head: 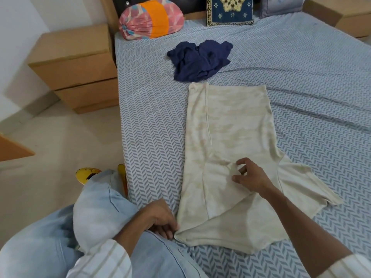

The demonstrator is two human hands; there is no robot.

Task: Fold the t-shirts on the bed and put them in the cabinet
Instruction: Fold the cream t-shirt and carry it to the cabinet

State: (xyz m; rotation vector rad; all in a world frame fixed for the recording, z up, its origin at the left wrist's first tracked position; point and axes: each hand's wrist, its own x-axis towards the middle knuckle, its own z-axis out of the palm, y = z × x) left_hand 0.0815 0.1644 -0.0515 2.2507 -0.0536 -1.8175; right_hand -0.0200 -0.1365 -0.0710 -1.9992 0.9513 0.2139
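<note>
A cream t-shirt (228,125) with a faint camouflage print lies flat on the bed (152,117), its left side folded inward and one sleeve sticking out to the right. My left hand (160,219) pinches the shirt's near left corner at the bed's edge. My right hand (251,177) is over the middle of the shirt, fingers and thumb pinching a small fold of cloth. A crumpled navy t-shirt (200,61) lies further up the bed, beyond the cream one.
A pink and orange bolster (150,19), a blue patterned cushion (229,11) and a grey pillow (281,6) line the headboard. Wooden nightstands (74,67) flank the bed. My jeans-clad knee (100,205) rests against the bed's left edge.
</note>
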